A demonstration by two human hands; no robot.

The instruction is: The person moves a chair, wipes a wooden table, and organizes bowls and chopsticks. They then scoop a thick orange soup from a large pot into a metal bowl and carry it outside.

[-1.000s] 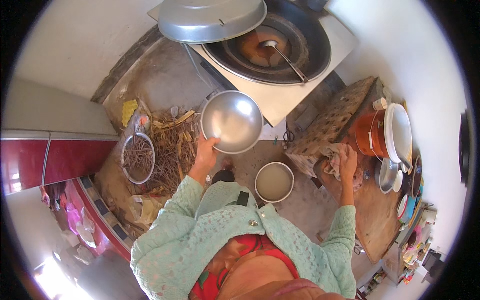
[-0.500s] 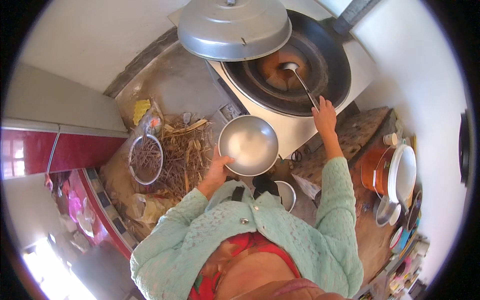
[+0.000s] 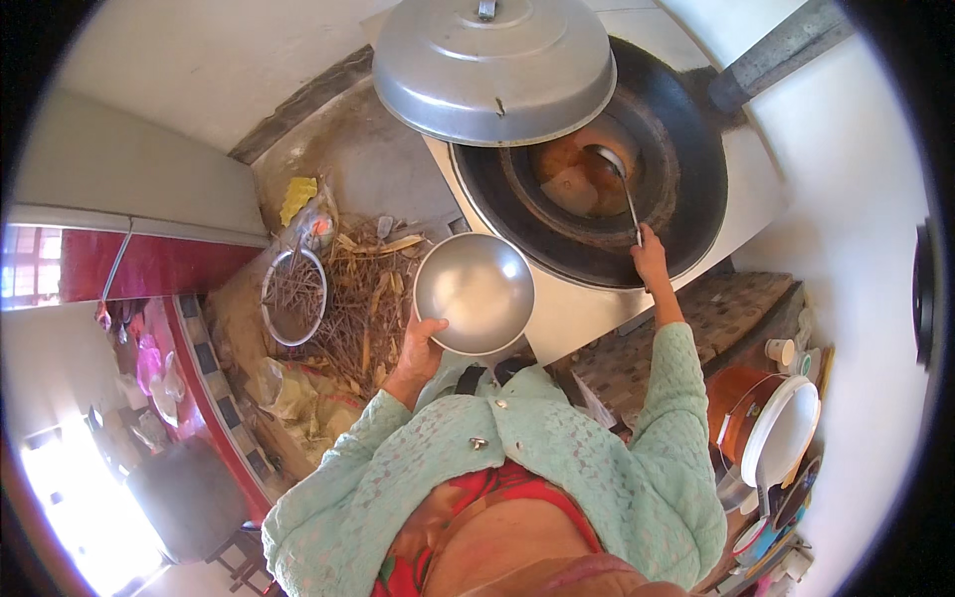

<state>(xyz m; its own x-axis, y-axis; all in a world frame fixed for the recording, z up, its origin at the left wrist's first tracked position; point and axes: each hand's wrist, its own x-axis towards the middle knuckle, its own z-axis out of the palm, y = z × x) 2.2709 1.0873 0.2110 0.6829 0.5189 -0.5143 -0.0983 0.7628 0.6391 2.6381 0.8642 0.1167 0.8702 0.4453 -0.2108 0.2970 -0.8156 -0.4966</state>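
My left hand [image 3: 419, 350] holds an empty steel bowl [image 3: 474, 293] by its near rim, just left of the stove. Gripped in my right hand [image 3: 651, 261] is the end of a long metal ladle [image 3: 617, 177], whose scoop rests in brown liquid inside the big black wok [image 3: 617, 199]. The wok is set into a white stove top [image 3: 567, 308]. A large dented metal lid [image 3: 494, 68] stands over the wok's left side.
On the floor to the left lie dry sticks and husks [image 3: 363, 298] and a round wire basket [image 3: 293, 296]. An orange pot with a white lid [image 3: 766, 423] and small cups stand at the right. A red cabinet [image 3: 149, 264] lines the left wall.
My right hand left the cloth at the right, reached up to the wok and took hold of the ladle handle. The bowl in my left hand has stayed level beside the stove.
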